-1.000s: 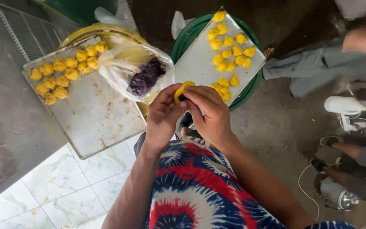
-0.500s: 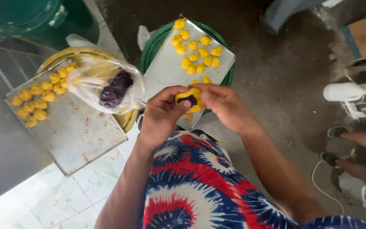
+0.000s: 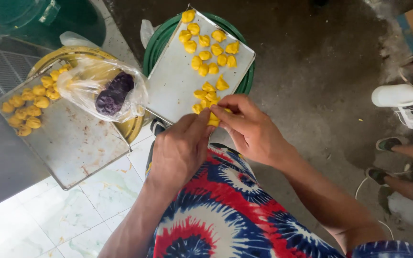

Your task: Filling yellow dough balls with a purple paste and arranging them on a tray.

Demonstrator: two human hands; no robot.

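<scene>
A yellow dough piece (image 3: 213, 118) is being pinched between the fingertips of the left hand (image 3: 180, 148) and right hand (image 3: 252, 129), just over the near edge of a metal tray (image 3: 173, 81) bearing folded yellow dumplings (image 3: 209, 50).

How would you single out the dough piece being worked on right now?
Find the metal tray resting on the green tub. At its near edge, the left hand and right hand meet. The yellow dough piece pinched between their fingertips is the only one held, not lying on a tray.

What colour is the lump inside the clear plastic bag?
Dark purple lump, seen in the head view.
</scene>
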